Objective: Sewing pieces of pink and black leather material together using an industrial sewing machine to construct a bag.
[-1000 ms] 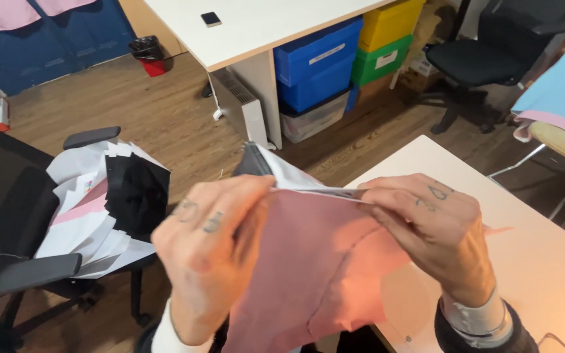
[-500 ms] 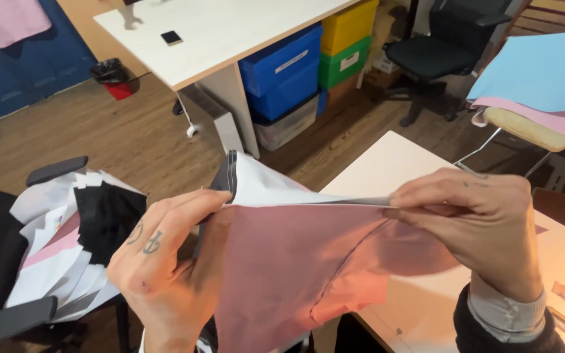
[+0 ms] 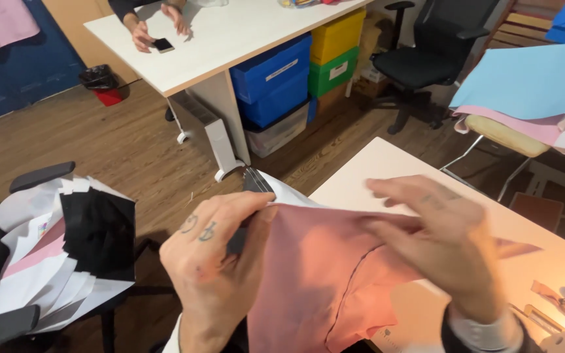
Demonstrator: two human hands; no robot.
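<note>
Up close, the left hand pinches the pink cloth and a grey bag's edge, holding both above the desk; the right hand, fingers spread, lies blurred on the cloth, gripping nothing discernible.

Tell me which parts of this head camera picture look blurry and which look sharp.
In the head view, the right hand is smeared by motion blur, its fingers soft-edged; the left hand pinching the pink cloth and grey-white bag is fairly crisp; the storage bins and white table behind are sharp, with straight lines bowed slightly near the edges.
</note>
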